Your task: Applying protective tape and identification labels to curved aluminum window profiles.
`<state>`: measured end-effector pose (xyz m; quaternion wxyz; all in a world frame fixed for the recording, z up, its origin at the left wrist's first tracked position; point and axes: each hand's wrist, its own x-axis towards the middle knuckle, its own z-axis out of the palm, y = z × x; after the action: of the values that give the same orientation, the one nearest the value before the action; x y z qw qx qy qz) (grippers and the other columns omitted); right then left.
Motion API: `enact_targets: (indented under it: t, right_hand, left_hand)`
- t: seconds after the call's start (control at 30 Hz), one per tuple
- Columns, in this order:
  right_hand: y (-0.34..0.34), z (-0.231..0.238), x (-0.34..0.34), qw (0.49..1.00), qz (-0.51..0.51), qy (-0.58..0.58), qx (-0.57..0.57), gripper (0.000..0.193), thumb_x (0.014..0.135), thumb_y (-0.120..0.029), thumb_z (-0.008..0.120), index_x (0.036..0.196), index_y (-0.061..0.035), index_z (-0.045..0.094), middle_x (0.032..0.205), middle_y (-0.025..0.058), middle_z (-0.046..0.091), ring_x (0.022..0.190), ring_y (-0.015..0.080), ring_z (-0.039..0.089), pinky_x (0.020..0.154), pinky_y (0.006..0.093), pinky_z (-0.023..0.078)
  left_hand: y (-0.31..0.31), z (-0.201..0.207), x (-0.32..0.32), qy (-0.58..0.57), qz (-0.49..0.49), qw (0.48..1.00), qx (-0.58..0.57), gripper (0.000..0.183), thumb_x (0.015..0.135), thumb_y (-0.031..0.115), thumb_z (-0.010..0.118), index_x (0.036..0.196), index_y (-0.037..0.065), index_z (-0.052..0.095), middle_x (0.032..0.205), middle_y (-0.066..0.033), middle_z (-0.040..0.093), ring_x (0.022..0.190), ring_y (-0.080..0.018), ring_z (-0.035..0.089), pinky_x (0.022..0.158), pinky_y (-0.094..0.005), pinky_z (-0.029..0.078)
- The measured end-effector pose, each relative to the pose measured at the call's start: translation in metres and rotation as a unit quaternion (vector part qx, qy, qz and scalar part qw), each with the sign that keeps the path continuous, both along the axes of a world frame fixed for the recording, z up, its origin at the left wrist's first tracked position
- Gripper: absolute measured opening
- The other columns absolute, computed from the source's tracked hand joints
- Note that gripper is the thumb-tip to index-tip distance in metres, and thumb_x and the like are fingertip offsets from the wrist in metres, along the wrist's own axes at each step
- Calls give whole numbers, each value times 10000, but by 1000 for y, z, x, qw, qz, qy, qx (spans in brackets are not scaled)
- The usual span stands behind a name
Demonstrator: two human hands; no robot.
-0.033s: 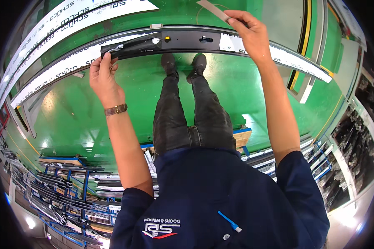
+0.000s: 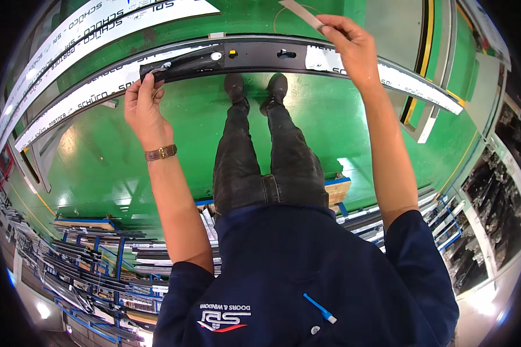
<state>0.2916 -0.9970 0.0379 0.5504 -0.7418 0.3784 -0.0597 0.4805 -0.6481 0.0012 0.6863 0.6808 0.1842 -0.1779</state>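
A long dark metal profile (image 2: 253, 54) with white printed protective film (image 2: 98, 87) lies across in front of me. Its uncovered middle has a cut-out (image 2: 285, 54) and a small yellow piece (image 2: 232, 54). Left of these, a glossy black piece (image 2: 191, 62) lies along the profile, a white round spot at its right end. My left hand (image 2: 147, 107) is closed at that piece's left end, thumb and fingertips pinched; what they grip is too small to tell. Above the profile's right part, my right hand (image 2: 350, 46) pinches a pale flat strip (image 2: 302, 14) that points up and left.
More film-covered profiles (image 2: 98, 34) stretch across the upper left. Grey frames (image 2: 388, 34) stand at the upper right over the green floor (image 2: 179, 115). Racks of long bars (image 2: 87, 260) are at the lower left, and a wooden-topped support (image 2: 337, 189) is near my legs.
My right hand and the pale strip have shifted very slightly to the right. My left hand stays at the black piece.
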Motion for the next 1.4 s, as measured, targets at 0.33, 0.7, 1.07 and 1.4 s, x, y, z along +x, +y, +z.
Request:
enact_targets:
  t: [0.33,0.7,1.07,1.4]
  right_hand:
    - [-15,-24,-62,987,-135,1,91,256,1030,-99,706,1257,-32,801,902,-8,721,756,66,556,690,240,455]
    - [-17,-17,-132,957,-246,-67,141,270,986,-74,736,1236,16,783,905,15,707,772,93,596,689,262,483]
    - [-121,-43,-418,765,-643,-37,0,259,995,-45,716,1249,-35,766,954,34,726,722,117,616,570,274,496]
    - [-205,-78,-586,744,-648,155,-47,269,988,-77,698,1230,-111,810,973,27,751,749,143,636,590,302,493]
  left_hand:
    - [-5,-13,2,-79,-13,996,31,158,1020,107,773,1080,-9,685,992,-82,765,849,-188,753,792,-297,576]
    - [63,-42,51,148,-82,985,18,352,1065,285,727,1328,51,709,1321,-77,713,1264,-233,632,1097,-402,477]
    - [96,-55,83,223,-84,970,-40,417,1018,371,809,1312,90,719,1326,-44,737,1272,-181,631,1047,-365,486]
    - [99,-48,64,205,-85,964,-147,413,1062,335,748,1347,45,679,1430,-88,681,1367,-269,588,1115,-442,484]
